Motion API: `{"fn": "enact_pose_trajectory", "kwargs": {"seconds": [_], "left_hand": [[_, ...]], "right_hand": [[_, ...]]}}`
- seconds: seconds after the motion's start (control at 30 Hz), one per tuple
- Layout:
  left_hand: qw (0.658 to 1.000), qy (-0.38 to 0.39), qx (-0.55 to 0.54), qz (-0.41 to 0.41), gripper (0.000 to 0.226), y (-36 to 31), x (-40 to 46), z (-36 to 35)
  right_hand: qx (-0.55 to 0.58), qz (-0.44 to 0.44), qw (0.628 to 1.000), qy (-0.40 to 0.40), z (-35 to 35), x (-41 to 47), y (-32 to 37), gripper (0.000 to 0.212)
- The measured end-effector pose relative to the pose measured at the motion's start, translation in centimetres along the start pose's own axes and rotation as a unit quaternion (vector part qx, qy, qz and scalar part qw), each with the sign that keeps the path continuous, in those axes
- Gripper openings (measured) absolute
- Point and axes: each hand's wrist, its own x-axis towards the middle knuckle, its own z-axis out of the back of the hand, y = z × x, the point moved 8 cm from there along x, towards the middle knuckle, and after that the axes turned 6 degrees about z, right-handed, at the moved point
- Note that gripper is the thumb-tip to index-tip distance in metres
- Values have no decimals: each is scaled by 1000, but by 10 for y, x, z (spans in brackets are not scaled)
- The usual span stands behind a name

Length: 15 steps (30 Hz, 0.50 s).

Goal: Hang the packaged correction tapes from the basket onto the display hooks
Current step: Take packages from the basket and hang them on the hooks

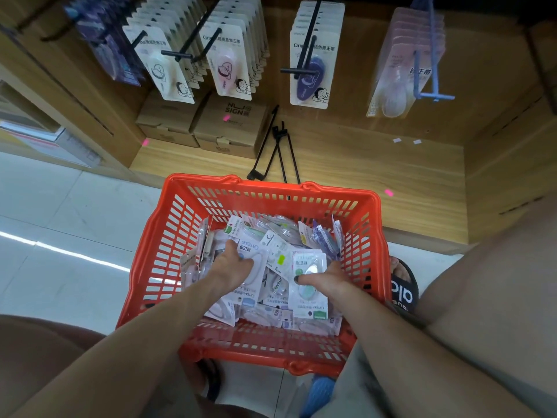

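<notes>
Now my left hand (pixel 232 260) digs curled fingers into the loose correction tape packs (pixel 271 251) piled in the red basket (pixel 156 251); my right hand (pixel 325 277) pinches a green-tape pack (pixel 307 285). Light, slippery blister cards, I judge; best held by the stiff card edge.

The basket (pixel 168 242) of packaged correction tapes (pixel 272 251) sits before the shelf (pixel 376 164), below the display hooks (pixel 304 46).

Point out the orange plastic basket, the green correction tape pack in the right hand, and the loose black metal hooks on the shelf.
Orange plastic basket (pixel 272 186): head view, far rim.
Green correction tape pack (pixel 312 307): head view, lower card.
Loose black metal hooks (pixel 278 146): head view, rods' middle.
</notes>
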Motion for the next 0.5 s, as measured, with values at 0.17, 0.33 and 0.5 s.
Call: {"fn": "enact_pose_trajectory", "kwargs": {"seconds": [0.17, 0.33, 0.5], "left_hand": [[1000, -1, -23, 3, 55, 0, 1, 3], [999, 6, -34, -10, 58, -4, -6, 4], [1000, -1, -19, -23, 60, -6, -13, 4]], "right_hand": [[18, -2, 1000, 10, -6, 5, -6, 98], [51, -19, 998, 32, -11, 7, -11, 116], [109, -37, 992, 52, -16, 9, -13, 111]]}}
